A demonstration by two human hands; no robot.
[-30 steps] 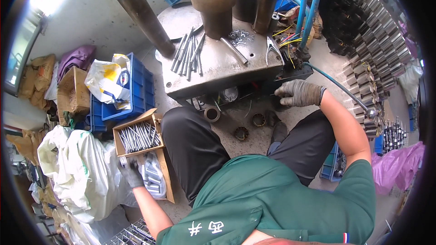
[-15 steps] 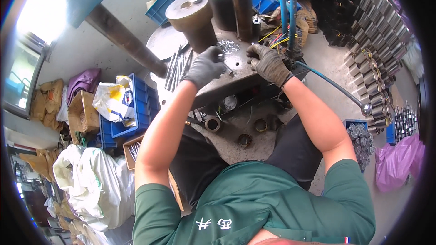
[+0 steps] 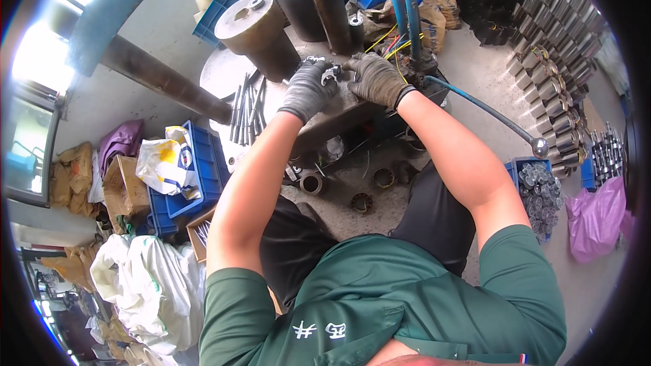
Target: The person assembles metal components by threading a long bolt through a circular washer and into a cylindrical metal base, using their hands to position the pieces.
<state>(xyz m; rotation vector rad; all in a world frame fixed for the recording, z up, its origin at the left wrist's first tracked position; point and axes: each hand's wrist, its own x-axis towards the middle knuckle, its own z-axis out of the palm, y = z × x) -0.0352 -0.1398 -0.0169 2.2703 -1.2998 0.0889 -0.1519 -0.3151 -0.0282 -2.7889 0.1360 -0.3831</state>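
Both my hands wear grey work gloves and meet above the round metal table (image 3: 215, 73). My left hand (image 3: 308, 89) is closed, its fingers curled round something small and dark at the fingertips that I cannot make out. Close beside it, my right hand (image 3: 377, 80) is pinched, its fingertips pointing at the left hand's; what they hold, if anything, is hidden. Small shiny metal pieces (image 3: 314, 59) show just beyond the left glove. Several thin dark metal rods (image 3: 248, 110) lie to the left of it. A heavy flanged metal cylinder (image 3: 259, 34) stands behind the left hand.
A dark steel post (image 3: 325, 3) and a wide black tube (image 3: 298, 10) rise behind the hands. At the right, a blue lever with a ball end (image 3: 539, 147) juts out past stacked metal sleeves (image 3: 542, 95). Blue crates (image 3: 203, 163) stand at the left.
My right hand has moved left toward my left hand, so their fingertips now nearly meet. The whole view has shifted slightly, with the table's things now further left.
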